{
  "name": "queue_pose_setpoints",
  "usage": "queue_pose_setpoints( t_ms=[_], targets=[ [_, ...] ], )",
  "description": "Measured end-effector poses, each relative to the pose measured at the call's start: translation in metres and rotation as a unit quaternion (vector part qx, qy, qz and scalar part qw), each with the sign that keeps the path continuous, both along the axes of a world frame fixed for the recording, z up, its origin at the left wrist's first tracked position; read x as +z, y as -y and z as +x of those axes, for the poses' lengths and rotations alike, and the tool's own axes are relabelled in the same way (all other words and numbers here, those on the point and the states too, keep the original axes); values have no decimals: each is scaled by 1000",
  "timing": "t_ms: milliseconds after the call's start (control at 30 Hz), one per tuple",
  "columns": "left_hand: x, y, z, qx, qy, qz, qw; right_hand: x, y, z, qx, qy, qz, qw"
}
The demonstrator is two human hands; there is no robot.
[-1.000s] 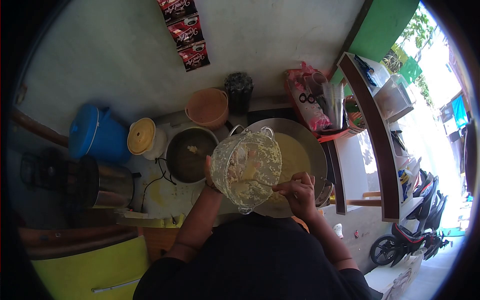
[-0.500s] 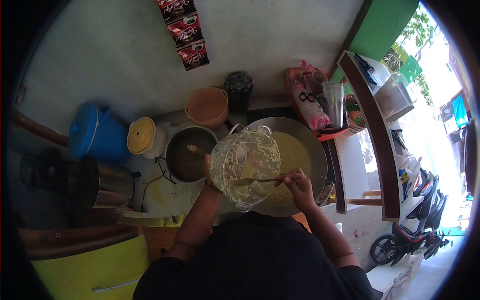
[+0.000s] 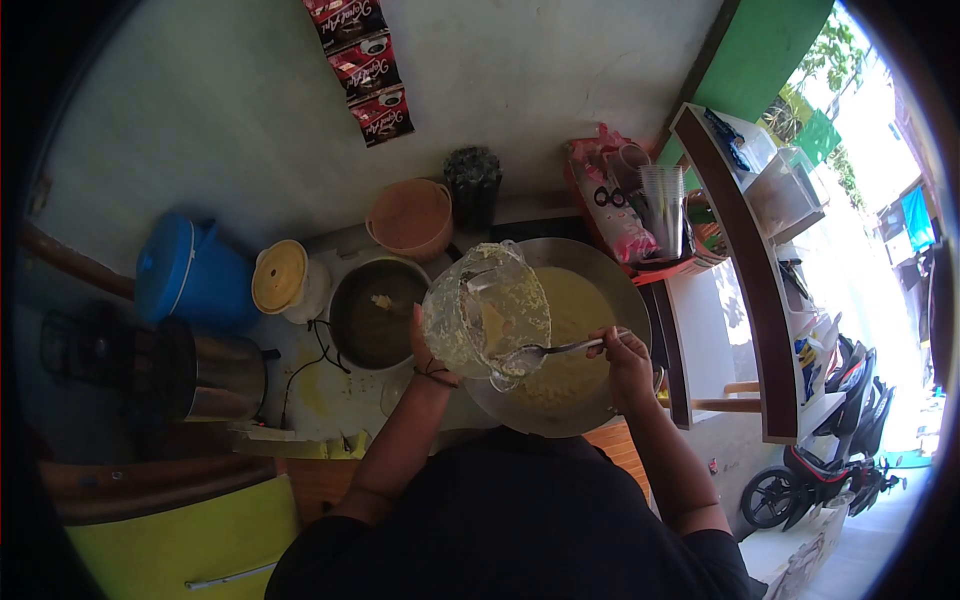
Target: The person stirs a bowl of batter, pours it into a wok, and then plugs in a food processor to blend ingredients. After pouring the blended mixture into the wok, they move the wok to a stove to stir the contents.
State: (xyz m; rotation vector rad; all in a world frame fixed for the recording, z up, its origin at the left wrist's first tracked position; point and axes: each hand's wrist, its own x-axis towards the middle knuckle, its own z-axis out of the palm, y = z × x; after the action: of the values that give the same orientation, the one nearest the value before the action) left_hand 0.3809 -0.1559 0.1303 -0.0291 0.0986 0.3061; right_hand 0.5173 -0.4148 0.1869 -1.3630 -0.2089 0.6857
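Note:
My left hand (image 3: 428, 345) holds a clear glass bowl (image 3: 480, 310) smeared with yellow batter, tilted over a large metal wok (image 3: 620, 290) that holds pale yellow batter (image 3: 575, 340). My right hand (image 3: 630, 358) grips a metal spoon (image 3: 550, 350) whose tip sits at the bowl's lower rim, above the wok. The bowl's mouth faces right toward the wok.
A dark pot (image 3: 378, 312) stands left of the wok, with a yellow-lidded jar (image 3: 280, 278), a blue jug (image 3: 185, 270) and a steel kettle (image 3: 215, 375) further left. An orange basket (image 3: 410, 218) sits behind. Shelves (image 3: 745, 250) and stacked plastic cups (image 3: 665, 205) are on the right.
The bowl has tipped further toward the wok and now looks mostly scraped out. My right hand moved right and the spoon went from inside the bowl to its lower rim.

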Motion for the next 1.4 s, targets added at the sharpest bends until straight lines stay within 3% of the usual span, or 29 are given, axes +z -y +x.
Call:
queue_pose_setpoints(
  t_ms=[200, 333, 367, 433, 500, 533, 633, 733, 833, 1033, 1133, 1267, 1333, 1400],
  targets=[
    [2, 0, 3, 0, -20, 50, 999, -4, 21, 10, -72, -74, 81, 991],
    [-1, -3, 1, 9, 9, 52, 999, 11, 45, 8, -181, 189, 8, 965],
    [-3, -5, 1, 13, 8, 54, 998, 15, 52, 9, -147, 327, -85, 930],
    [-5, -7, 0, 18, -3, 60, 998, 21, 64, 11, -65, 569, -262, 777],
    [-3, -8, 0, 15, 0, 77, 997, 15, 59, 3, -171, 340, -101, 919],
    [1, -6, 0, 8, 8, 91, 996, 14, 54, -2, -217, 209, -16, 953],
    [5, -2, 0, -14, 3, 116, 993, 25, 32, -6, -188, 179, 10, 966],
    [-2, 0, 0, -33, -4, 130, 991, 27, 7, -13, -110, 285, -41, 951],
    [-4, 2, -2, -42, 23, 104, 993, 31, -14, -15, -53, 494, -165, 852],
    [-14, 0, -9, -53, 4, 166, 985, 38, -37, -21, -11, 543, -181, 820],
    [-16, 0, -13, -61, 21, 152, 986, 38, -38, -24, -8, 516, -189, 836],
    [-14, 2, -13, -51, 5, 155, 987, -1, -33, -28, -41, 225, -86, 970],
    [-12, 3, -13, -53, 0, 165, 985, -6, -31, -32, -52, 76, -17, 996],
    [-13, 3, -12, -51, -3, 162, 985, -5, -26, -34, -46, 33, -21, 998]
  ],
)
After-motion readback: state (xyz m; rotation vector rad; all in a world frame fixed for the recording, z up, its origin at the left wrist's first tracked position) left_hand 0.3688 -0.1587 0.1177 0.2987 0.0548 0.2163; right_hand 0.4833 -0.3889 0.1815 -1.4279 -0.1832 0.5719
